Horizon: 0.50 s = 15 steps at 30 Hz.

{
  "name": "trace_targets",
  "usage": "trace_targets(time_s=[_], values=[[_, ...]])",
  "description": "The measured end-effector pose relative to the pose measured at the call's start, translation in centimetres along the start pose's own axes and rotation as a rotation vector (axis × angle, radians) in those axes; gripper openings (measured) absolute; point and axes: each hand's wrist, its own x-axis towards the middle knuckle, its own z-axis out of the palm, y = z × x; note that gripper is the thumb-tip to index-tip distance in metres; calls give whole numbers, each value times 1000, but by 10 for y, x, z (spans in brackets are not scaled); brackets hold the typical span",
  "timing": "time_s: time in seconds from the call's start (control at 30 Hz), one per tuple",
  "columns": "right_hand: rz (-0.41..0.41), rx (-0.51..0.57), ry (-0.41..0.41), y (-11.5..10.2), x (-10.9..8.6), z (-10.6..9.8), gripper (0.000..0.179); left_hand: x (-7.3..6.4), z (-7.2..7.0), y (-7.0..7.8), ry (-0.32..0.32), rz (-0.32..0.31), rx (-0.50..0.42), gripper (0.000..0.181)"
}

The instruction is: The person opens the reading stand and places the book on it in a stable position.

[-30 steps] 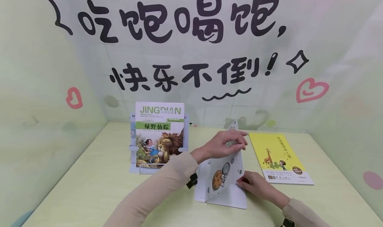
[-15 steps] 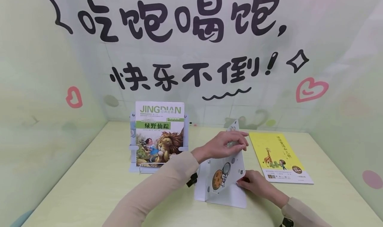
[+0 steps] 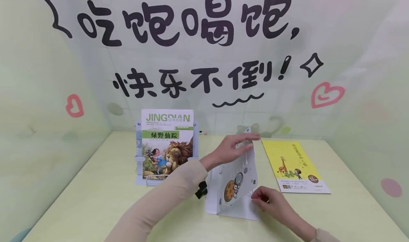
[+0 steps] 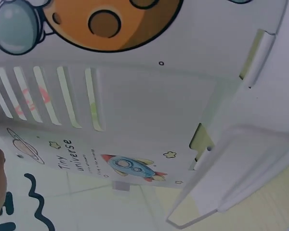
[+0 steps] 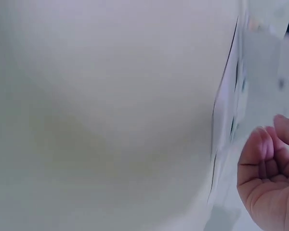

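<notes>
A white bookstand printed with an orange moon stands edge-on on the table, and "Tiny universe" shows on its slotted panel in the left wrist view. My left hand rests at the upper part of the panel, index finger and thumb stretched toward its right edge. Low on the stand's right side, my right hand has its fingers curled, the fingertips pinching at a thin wire holder. That wire holder juts out from the stand in the left wrist view. Curled fingers show in the right wrist view.
A storybook with a lion cover stands upright on a second stand at the back left. To the right lies a yellow book flat on the table. A printed backdrop closes off the rear.
My left fingers have straightened and spread from the thumb at the panel. My right hand has drawn slightly away from the panel's lower edge, baring the wire. The head view shifted a little.
</notes>
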Motion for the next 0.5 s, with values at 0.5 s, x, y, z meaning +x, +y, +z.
trace_targets(time_s=[0.5], values=[[115,336,77,-47,-4,49,32,-10,-7,-43,74,-534,48,45]])
